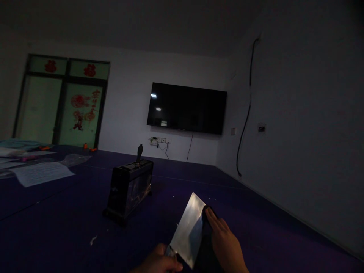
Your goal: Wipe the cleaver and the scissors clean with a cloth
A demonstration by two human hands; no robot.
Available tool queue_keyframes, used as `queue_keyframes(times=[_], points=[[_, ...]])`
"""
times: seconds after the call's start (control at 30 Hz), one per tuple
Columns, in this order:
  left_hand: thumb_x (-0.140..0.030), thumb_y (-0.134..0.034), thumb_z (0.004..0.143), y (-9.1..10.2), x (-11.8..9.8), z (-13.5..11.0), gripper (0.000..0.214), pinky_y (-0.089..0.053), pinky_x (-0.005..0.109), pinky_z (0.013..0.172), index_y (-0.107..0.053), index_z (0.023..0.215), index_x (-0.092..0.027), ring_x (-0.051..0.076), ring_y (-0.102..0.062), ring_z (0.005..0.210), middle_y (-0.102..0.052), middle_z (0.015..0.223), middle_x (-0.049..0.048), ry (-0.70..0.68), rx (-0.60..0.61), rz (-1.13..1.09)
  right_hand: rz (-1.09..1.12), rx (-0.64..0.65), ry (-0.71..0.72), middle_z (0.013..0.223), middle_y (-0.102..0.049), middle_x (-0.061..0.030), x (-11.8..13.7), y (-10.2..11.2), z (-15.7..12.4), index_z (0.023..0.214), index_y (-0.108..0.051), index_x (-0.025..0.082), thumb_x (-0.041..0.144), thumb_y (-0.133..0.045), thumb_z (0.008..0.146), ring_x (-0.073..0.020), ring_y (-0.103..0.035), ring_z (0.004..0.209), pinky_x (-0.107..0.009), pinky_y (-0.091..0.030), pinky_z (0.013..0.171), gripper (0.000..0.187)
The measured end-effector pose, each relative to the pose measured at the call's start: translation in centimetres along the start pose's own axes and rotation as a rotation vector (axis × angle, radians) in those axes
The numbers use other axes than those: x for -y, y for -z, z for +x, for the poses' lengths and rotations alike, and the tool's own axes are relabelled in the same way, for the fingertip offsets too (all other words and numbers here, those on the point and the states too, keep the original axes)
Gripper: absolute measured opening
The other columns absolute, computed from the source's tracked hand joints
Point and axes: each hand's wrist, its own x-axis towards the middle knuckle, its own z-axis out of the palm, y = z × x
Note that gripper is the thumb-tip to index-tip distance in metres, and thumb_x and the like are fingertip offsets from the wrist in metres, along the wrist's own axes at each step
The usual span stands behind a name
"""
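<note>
Left hand (pixel 157 262) fingers grip one cleaver (pixel 187 231); right hand (pixel 226 247) fingers lie flat on one dark cloth (pixel 206 237); one knife block (pixel 129 187) at eleven o'clock.

The knife block (pixel 129 189) stands ahead and to the left of both hands, and one handle (pixel 139 152) sticks up from its top and bars a low pass over it. Between the block and the cleaver (pixel 187 229) the purple surface (pixel 71 227) lies bare. The tilted blade stands between the left hand (pixel 157 263) and the right hand (pixel 226 246). On the right the surface runs open to the wall (pixel 298 151). Papers (pixel 42 172) lie far left, well apart.
</note>
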Motion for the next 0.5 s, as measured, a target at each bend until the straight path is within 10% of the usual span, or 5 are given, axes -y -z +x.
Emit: queue_keyframes(times=[0.23, 0.5], points=[[-0.006, -0.06, 0.06, 0.2, -0.2, 0.0, 0.016, -0.034, 0.019, 0.051, -0.05, 0.065, -0.017, 0.008, -0.047, 0.05, -0.051, 0.052, -0.0053, -0.023, -0.01, 0.051, 0.019, -0.055, 0.216, 0.123, -0.054, -0.0065, 2.1, 1.1, 0.3, 0.138, -0.026, 0.016, -0.006, -0.032, 0.066, -0.016, -0.06, 0.089, -0.024, -0.051, 0.073, 0.075], [-0.033, -0.055, 0.081, 0.4, -1.0, -2.7, 0.022, -0.048, 0.028, 0.064, -0.056, 0.093, -0.014, 0.013, -0.055, 0.075, -0.058, 0.09, 0.0037, -0.111, 0.059, 0.109, -0.038, -0.063, 0.696, 0.117, -0.059, -0.006, 6.5, 2.6, 0.5, 0.12, -0.051, 0.013, 0.012, -0.03, 0.089, -0.0144, -0.06, 0.085, -0.018, -0.05, 0.058, 0.037]])
